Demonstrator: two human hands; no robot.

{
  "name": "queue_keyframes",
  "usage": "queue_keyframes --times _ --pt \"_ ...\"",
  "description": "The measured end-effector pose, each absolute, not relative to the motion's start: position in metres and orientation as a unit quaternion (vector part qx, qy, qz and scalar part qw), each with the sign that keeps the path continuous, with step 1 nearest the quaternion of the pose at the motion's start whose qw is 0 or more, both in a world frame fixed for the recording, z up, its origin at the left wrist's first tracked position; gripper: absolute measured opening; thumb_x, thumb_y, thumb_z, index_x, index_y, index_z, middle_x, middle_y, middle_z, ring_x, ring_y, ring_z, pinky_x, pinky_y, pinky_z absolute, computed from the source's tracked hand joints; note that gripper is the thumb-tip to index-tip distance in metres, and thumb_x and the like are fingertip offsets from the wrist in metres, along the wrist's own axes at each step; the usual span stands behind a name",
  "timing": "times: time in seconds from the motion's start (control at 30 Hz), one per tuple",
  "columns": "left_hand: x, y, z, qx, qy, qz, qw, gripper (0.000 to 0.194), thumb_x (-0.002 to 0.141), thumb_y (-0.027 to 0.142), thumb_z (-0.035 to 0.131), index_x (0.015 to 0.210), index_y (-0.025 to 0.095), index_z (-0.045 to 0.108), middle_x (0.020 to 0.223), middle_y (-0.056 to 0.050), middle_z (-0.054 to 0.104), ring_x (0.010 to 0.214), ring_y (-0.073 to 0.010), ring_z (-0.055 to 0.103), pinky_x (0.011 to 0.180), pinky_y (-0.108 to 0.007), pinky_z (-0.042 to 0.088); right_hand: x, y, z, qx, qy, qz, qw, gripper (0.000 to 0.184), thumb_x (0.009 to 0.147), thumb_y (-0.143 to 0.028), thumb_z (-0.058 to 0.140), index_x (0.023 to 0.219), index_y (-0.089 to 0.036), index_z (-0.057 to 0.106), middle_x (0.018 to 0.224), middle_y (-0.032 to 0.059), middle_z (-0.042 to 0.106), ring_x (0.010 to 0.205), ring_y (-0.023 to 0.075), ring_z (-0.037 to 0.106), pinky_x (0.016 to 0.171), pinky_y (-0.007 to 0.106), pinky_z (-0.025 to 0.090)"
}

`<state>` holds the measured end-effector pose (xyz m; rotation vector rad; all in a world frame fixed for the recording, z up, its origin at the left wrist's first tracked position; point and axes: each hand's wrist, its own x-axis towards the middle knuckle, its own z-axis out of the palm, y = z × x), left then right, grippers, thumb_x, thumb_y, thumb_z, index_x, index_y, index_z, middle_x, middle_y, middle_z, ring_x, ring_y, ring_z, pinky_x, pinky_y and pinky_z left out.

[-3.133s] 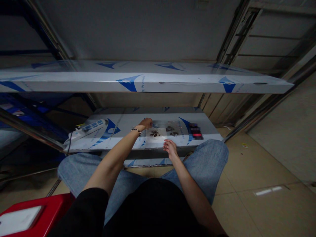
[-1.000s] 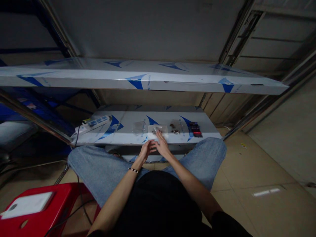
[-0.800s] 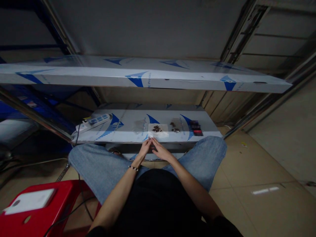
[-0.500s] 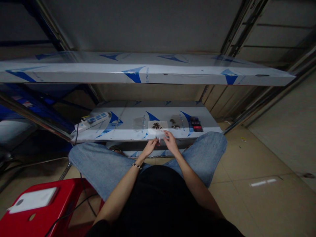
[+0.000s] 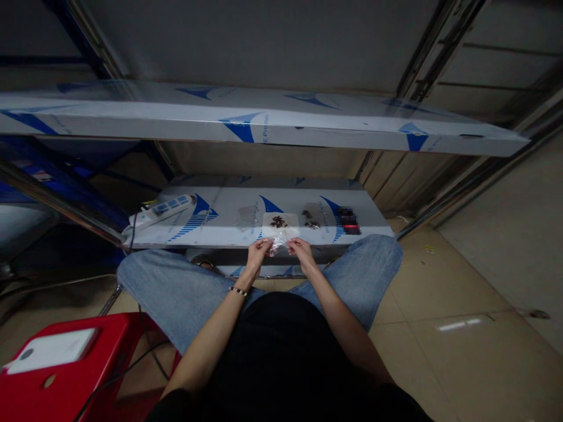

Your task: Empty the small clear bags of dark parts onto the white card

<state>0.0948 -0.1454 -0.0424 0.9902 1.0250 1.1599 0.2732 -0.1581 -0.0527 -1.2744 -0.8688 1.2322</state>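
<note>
Plastic pouch, clear, thin and crinkled: held between both hands at the front edge of the lower shelf, just before a white square sheet. Left hand: fingers curled in, thumb and fingertips pinched on the pouch's left side; wrist with a dark-and-light beaded bracelet. Right hand: fingers bent, tips closed on the pouch's right side. White square sheet: flat on the shelf, bearing a loose heap of small dark brown pieces. Flat clear plastic packet: left of the sheet, lying apart from it. Clear plastic packet with dark and shiny small parts: right of the sheet. Black-and-red object, pixelated, kind not discernible: farther right. White power strip with blue-grey sockets: at the shelf's left end. Grey lower shelf in blue-printed film: beneath all these. Red plastic stool: at lower left, carrying a white rectangular slab-like device
</note>
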Motion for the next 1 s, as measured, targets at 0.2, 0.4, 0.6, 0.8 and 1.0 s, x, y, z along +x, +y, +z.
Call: queue_keyframes --times 0.2,0.4,0.6,0.8,1.0 --pt "0.09 -0.146 -0.048 0.366 0.466 0.52 0.615 0.038 0.076 0.041 0.08 0.099 0.012 0.07 0.083 -0.007 0.073 0.068 -0.0159 0.069 0.057 -0.024 0.057 0.263 -0.17 -0.049 -0.491 -0.498 0.58 0.417 0.021 0.073 -0.038 0.073 0.071 -0.017 0.072 0.064 0.0005 0.067 0.057 0.0114 0.058 0.053 0.02 0.042" --pt "0.089 -0.147 -0.048 0.365 0.476 0.511 0.615 0.041 0.075 0.036 0.08 0.107 0.014 0.067 0.076 -0.003 0.069 0.058 -0.0129 0.063 0.054 -0.024 0.052 0.262 -0.168 -0.05 -0.495 -0.427 0.582 0.484 0.032 0.07 -0.048 0.078 0.079 -0.018 0.071 0.06 -0.0019 0.064 0.052 0.0114 0.056 0.051 0.021 0.043" --pt "0.088 -0.14 -0.048 0.395 0.522 0.557 0.511 0.032 0.075 0.027 0.078 0.103 0.017 0.066 0.091 -0.005 0.069 0.079 -0.014 0.064 0.063 -0.019 0.049 0.268 -0.166 -0.051 -0.507 -0.379 0.581 0.512 0.039 0.061 -0.05 0.084 0.078 -0.018 0.07 0.06 -0.0013 0.063 0.048 0.0108 0.053 0.047 0.023 0.042" --pt "0.094 -0.144 -0.046 0.497 0.453 0.482 0.561 0.022 0.082 0.033 0.074 0.089 0.019 0.059 0.073 -0.001 0.064 0.067 -0.0144 0.063 0.056 -0.02 0.045 0.263 -0.166 -0.054 -0.507 -0.401 0.565 0.513 0.042 0.06 -0.055 0.085 0.073 -0.018 0.067 0.054 -0.002 0.06 0.045 0.0106 0.049 0.044 0.022 0.038" --pt "0.102 -0.154 -0.051 0.545 0.377 0.374 0.649 0.03 0.087 0.046 0.07 0.087 0.017 0.063 0.071 -0.004 0.068 0.063 -0.0164 0.066 0.058 -0.023 0.048 0.262 -0.171 -0.056 -0.505 -0.419 0.563 0.501 0.04 0.062 -0.055 0.083 0.071 -0.02 0.065 0.057 -0.0009 0.062 0.046 0.0122 0.05 0.046 0.024 0.038"
